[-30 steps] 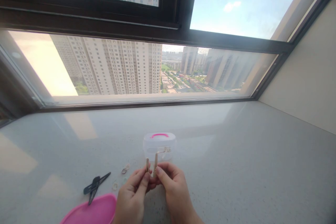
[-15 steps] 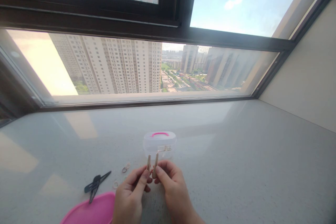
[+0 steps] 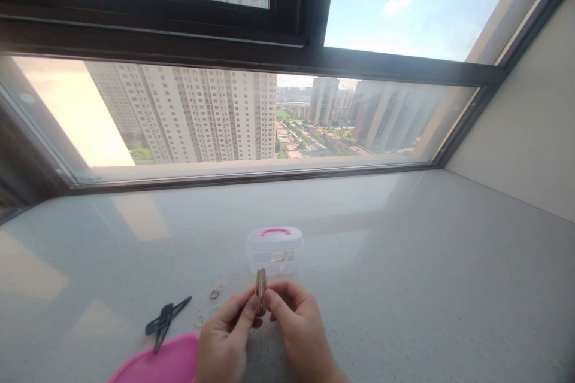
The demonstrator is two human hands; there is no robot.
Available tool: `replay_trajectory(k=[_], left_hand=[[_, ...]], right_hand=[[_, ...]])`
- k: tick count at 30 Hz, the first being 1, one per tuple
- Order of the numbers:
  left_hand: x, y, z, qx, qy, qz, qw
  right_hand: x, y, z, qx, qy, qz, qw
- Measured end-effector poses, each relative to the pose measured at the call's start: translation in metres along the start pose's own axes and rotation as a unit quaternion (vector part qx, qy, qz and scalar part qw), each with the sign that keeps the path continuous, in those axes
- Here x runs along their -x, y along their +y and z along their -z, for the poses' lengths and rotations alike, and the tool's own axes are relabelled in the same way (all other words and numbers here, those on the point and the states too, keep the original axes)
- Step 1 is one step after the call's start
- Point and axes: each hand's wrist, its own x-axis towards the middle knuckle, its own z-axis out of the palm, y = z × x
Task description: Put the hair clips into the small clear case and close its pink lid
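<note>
Between thumb and fingers, my left hand [image 3: 227, 332] pinches one slim beige hair clip [image 3: 258, 285]. My right hand [image 3: 299, 323] pinches a second beige hair clip [image 3: 263, 281] of similar shape. Both clips stand upright side by side, pressed together or nearly so, with their lower ends hidden by my fingers. Just behind them sits a clear plastic box [image 3: 256, 250] with a white lid and a pink handle [image 3: 275, 231]. Several light items show faintly through its front wall.
Two black snap hair clips [image 3: 165, 318] lie crossed at the left, one tip over the rim of a pink dish [image 3: 157, 362]. Small hair ties [image 3: 214, 294] and a pale ring [image 3: 199, 321] rest beside my left hand. A window [image 3: 377, 75] borders the speckled sill [image 3: 426, 263].
The two beige hair clips, held apart before, have come together as my left hand shifted slightly right. The box and the black clips stay in place.
</note>
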Motion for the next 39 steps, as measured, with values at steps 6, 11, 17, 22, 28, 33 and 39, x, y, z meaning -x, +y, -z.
replay_trajectory(k=[6,11,17,22,28,33,39], left_hand=[[-0.0005,-0.0001,-0.0007,-0.004,0.013,0.001,1.000],[-0.0005,0.0021,-0.0012,0.000,0.017,0.006,1.000],[-0.0004,-0.0010,-0.0003,0.001,0.013,0.011,1.000],[-0.0011,-0.0014,0.0001,0.004,0.012,0.012,1.000],[-0.0029,-0.0009,-0.0002,0.000,0.006,0.009,1.000],[-0.0035,-0.0041,0.0012,-0.009,0.010,0.004,1.000],[-0.0022,-0.0017,-0.0009,0.022,0.013,0.017,1.000]], right_hand=[[0.0015,0.0010,0.0001,0.013,0.020,-0.001,1.000],[0.0023,-0.0007,-0.0009,-0.003,0.016,0.001,1.000],[0.0015,-0.0009,-0.0005,0.003,0.017,-0.008,1.000],[0.0023,-0.0008,-0.0002,0.007,0.011,-0.006,1.000],[0.0016,-0.0012,0.0000,0.007,0.006,-0.010,1.000],[0.0013,-0.0019,0.0007,0.002,-0.007,-0.006,1.000],[0.0008,-0.0005,0.0014,0.012,0.007,-0.011,1.000]])
